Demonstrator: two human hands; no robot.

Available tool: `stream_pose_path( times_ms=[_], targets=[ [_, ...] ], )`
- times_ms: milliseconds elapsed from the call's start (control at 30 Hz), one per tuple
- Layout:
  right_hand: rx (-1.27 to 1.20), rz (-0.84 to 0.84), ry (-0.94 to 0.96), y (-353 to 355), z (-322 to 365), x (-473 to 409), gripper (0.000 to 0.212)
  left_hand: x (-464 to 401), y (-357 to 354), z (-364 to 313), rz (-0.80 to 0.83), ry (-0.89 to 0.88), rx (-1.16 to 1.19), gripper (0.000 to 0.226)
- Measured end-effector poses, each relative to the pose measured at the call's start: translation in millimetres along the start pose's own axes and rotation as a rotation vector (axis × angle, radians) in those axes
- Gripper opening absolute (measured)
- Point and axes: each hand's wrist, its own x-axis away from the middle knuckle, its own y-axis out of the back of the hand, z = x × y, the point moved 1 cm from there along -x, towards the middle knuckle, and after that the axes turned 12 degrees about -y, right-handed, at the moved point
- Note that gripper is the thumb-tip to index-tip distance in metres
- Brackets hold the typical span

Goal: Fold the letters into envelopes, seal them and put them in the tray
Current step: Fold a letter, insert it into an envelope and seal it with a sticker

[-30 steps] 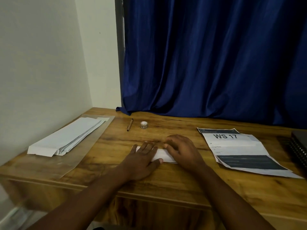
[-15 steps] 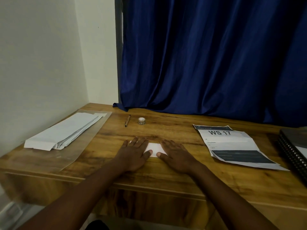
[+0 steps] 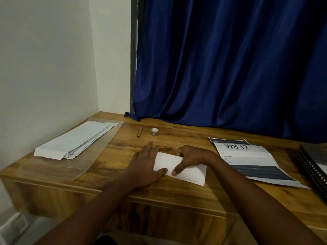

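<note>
The printed sheet [image 3: 247, 160] lying on the wooden desk [image 3: 109, 156] carries the bold heading "WS 17" just under a dark band along its top edge. Smaller lines beneath it are mostly too blurred to read, though one seems to say "Living Room", with a lone "17" under that. The small roll of stickers [image 3: 154, 132] near the pen has dark marks printed round its side, but they cannot be made out
</note>
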Motion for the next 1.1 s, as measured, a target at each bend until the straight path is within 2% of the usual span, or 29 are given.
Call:
stream_pose_path(
  times_ms=[100, 167, 233, 300, 333, 433, 533, 600, 700, 767, 800, 967, 1100],
  targets=[
    [-0.190, 0.043, 0.060, 0, 4, -3, 0.029, 3, 4, -3, -0.069, 0.012, 0.071, 0.101],
    [-0.338, 0.085, 0.050, 0, 3, -5, 0.026, 4, 7, -5, -0.120, 0.010, 0.117, 0.103],
    [-0.535, 0.127, 0.011, -3, 2, -8, 0.020, 6, 10, -4, -0.244, -0.014, 0.189, 0.099],
    [-0.808, 0.155, -0.034, -8, 0, -9, 0.037, 10, 16, 0, -0.394, -0.032, 0.317, 0.083],
    [-0.932, 0.169, -0.034, -12, 0, -9, 0.038, 13, 21, 5, -0.431, -0.026, 0.353, 0.074],
    [-1.165, 0.208, -0.021, -23, 0, -6, 0.027, 20, 46, 35, -0.432, 0.024, 0.265, 0.063],
    [-1.236, 0.223, 0.034, -26, -4, -12, 0.020, 29, 85, 84, -0.480, 0.121, 0.129, 0.064],
    [-1.276, 0.236, 0.057, -24, -7, -17, 0.017, 34, 109, 130, -0.401, 0.250, -0.020, 0.058],
    [-1.291, 0.255, 0.063, -23, -12, -23, 0.019, 46, 132, 197, -0.099, 0.538, -0.189, 0.068],
    [-1.277, 0.281, 0.063, -25, -16, -32, 0.039, 54, 131, 221, 0.124, 0.685, -0.216, 0.083],
    [-1.277, 0.294, 0.060, -25, -17, -36, 0.044, 57, 128, 228, 0.183, 0.709, -0.202, 0.087],
    [-1.299, 0.307, 0.069, -27, -19, -40, 0.041, 58, 125, 234, 0.169, 0.683, -0.142, 0.082],
    [-1.332, 0.306, 0.057, -27, -20, -41, 0.033, 54, 137, 230, 0.152, 0.627, -0.146, 0.052]
  ],
)
